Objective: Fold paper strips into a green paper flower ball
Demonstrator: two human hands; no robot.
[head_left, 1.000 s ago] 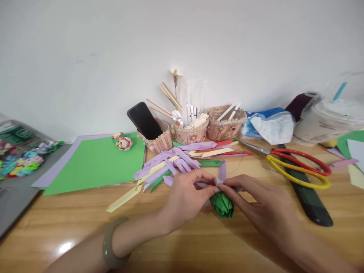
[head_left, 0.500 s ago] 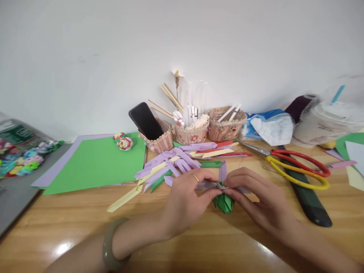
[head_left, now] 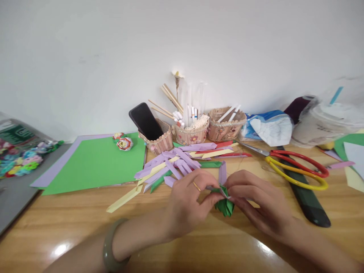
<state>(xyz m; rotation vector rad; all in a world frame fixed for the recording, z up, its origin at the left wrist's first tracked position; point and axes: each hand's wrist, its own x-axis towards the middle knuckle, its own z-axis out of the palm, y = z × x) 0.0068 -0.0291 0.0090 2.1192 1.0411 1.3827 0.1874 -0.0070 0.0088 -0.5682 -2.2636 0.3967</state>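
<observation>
Between my hands, just above the table, is a green folded-paper piece (head_left: 225, 207) with layered pointed folds and a pale lilac strip at its top. My left hand (head_left: 193, 199), with a ring on one finger, pinches the piece from the left. From the right, my right hand (head_left: 257, 199) is closed on the pale strip at its top edge. Fingertips hide part of the folds. Right behind the hands lies a heap of folded paper strips (head_left: 170, 163) in purple, yellow, green and red. One purple strip (head_left: 222, 172) stands out just beyond the fingers.
Scissors (head_left: 298, 167) with red and yellow handles lie across a dark flat tool (head_left: 308, 204) at right. Along the wall stand small baskets (head_left: 192, 134), one holding a phone (head_left: 146, 121). Green paper sheets (head_left: 93, 163) and a paper ball (head_left: 124, 143) sit left; a lidded cup (head_left: 321, 121) stands right.
My fingers have shifted slightly on the green paper piece, and more of its top fold and pale strip shows. The right hand has moved a little lower. Everything else stays in place.
</observation>
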